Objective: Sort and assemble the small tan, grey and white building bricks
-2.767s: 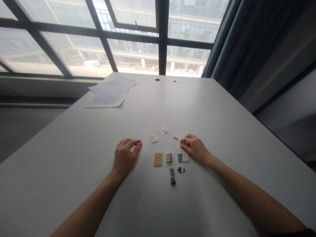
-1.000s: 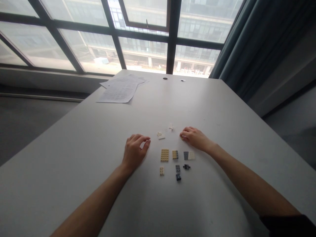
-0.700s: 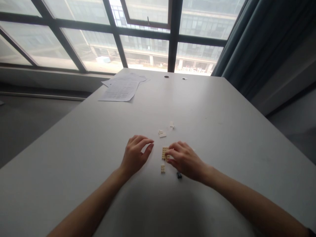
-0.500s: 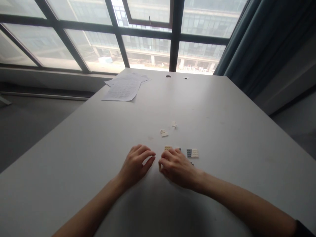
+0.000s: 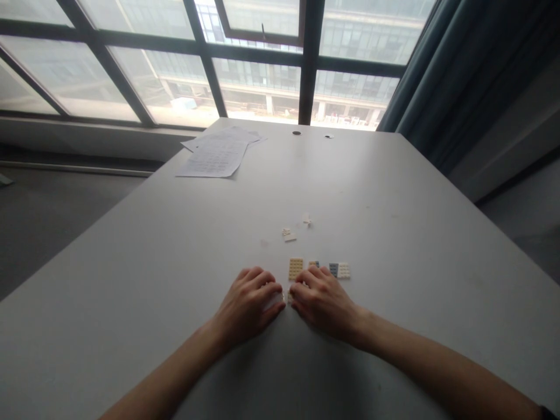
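My left hand (image 5: 254,301) and my right hand (image 5: 322,300) rest on the white table (image 5: 394,245), fingertips meeting over a small tan brick (image 5: 288,297). Only a sliver of that brick shows between the fingers, and both hands appear to pinch it. Just beyond the fingers lies a tan studded plate (image 5: 296,268). Right of it, a tan-and-grey piece (image 5: 314,264) is partly hidden by my right fingers. A grey-and-white plate (image 5: 339,270) follows in the same row. The dark small pieces are hidden under my right hand.
Two clusters of tiny white pieces (image 5: 287,235) (image 5: 307,220) lie farther out. Printed papers (image 5: 216,154) sit at the far left corner, near two cable holes (image 5: 296,133). A big window runs behind the table, and a dark curtain (image 5: 420,76) hangs at the right.
My right hand came back from the far right pieces toward me and left, down to the small tan brick. My left hand slid right to meet it. The tan plate is uncovered again.
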{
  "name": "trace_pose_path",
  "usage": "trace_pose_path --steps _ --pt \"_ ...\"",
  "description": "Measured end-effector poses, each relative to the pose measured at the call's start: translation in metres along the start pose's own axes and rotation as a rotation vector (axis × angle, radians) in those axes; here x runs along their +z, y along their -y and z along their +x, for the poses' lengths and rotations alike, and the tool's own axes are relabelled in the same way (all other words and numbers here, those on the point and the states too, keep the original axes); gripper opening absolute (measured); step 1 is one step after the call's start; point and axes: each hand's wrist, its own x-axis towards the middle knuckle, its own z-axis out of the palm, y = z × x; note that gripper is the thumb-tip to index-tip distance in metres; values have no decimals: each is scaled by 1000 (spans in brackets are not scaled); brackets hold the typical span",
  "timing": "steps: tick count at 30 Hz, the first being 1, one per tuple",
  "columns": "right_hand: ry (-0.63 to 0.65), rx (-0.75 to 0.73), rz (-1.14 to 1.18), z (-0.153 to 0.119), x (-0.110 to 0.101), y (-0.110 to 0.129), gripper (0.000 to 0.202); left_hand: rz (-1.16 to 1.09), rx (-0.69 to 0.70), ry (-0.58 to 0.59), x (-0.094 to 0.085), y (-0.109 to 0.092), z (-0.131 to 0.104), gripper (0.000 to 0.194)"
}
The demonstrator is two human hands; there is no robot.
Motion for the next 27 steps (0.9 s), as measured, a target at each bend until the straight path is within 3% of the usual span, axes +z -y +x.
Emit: trace_pose_path --steps 10,27 --pt "-32 51 -21 -3 -3 -3 15 -29 -21 53 4 -5 15 11" --pt "-64 91 35 -4 -7 -3 12 -19 27 22 4 -3 16 15"
